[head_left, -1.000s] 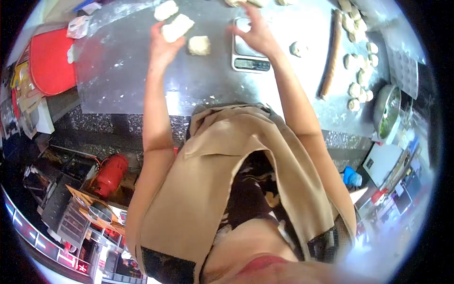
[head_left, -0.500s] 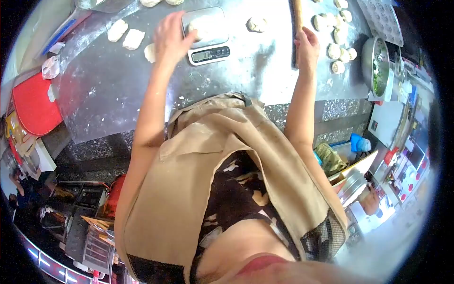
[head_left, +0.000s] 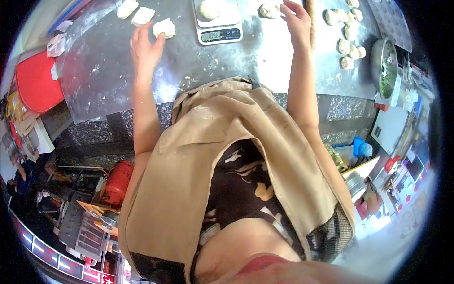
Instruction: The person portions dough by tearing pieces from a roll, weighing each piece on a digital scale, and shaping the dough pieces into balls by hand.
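Note:
My left hand (head_left: 147, 49) is open, its thumb at the lower edge of a pale dough piece (head_left: 164, 29), with two more pieces beside it, one of them a squarish lump (head_left: 143, 16). On the white digital scale (head_left: 221, 35) rests a round dough ball (head_left: 211, 8). My right hand (head_left: 297, 21), fingers apart and holding nothing visible, is between a dough lump (head_left: 269, 10) and the brown rolling pin (head_left: 312, 23), partly over the pin. Several small dough balls (head_left: 344, 46) lie right of the pin.
A metal bowl (head_left: 387, 68) with green and white contents stands at the table's right edge. Behind it lies a molded tray (head_left: 390, 23). A red seat (head_left: 39, 80) is at the left, and a red gas cylinder (head_left: 117, 183) stands lower left.
My left hand has moved left from the scale to the dough pieces, leaving the ball on the scale. My right hand has let go of the rolling pin and moved up and left.

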The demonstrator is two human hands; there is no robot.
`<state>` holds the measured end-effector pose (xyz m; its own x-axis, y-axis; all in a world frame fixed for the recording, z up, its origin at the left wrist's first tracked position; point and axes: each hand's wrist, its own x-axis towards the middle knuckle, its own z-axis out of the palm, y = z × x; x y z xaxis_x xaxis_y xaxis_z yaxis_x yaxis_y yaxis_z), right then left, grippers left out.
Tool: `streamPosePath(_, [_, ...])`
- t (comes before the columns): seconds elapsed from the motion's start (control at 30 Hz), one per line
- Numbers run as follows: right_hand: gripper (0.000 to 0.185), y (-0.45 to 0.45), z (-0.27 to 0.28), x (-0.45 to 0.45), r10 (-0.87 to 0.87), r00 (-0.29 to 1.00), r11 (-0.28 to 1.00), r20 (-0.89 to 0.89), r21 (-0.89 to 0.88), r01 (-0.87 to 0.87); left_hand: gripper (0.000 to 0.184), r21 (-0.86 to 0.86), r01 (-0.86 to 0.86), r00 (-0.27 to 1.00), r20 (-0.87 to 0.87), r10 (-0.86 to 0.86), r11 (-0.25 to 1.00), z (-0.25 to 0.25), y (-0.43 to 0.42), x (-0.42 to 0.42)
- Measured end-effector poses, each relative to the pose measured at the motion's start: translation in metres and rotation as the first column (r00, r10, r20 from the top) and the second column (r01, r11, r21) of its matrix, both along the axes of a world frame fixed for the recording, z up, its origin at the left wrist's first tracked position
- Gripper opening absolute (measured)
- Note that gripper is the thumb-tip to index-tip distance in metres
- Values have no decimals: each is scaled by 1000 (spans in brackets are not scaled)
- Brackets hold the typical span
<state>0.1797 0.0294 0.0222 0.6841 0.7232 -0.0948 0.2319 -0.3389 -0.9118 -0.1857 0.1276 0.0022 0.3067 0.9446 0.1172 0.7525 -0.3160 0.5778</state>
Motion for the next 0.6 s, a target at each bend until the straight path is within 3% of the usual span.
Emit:
streamPosePath(0.1, [32,14,5,-11,82,996,994,23,-73,-80,48,36,75,997,22,-76,997,1,2,18])
streamPosePath(0.2, [30,27,-2,-17,222,951,972,-214,-26,-233,47,56,131,989,55,-134,990,1,7,41])
streamPosePath(0.27, [30,36,-7,-26,293,956,956,8,-32,-293,48,114,226,973,24,-230,968,2,12,55])
streamPosePath(0.33, [31,47,-7,-35,364,931,931,38,-56,-361,51,114,293,955,4,-296,949,5,19,69])
streamPosePath(0.4, [32,52,6,-47,379,919,905,110,-250,-343,55,114,361,932,-16,-361,926,6,19,82])
streamPosePath(0.47, [29,63,-34,-42,443,894,884,71,-203,-422,62,41,341,936,-108,-336,939,4,18,98])
streamPosePath(0.6, [34,76,-48,-57,515,847,848,132,-220,-482,67,-55,365,927,-65,-368,929,1,19,124])
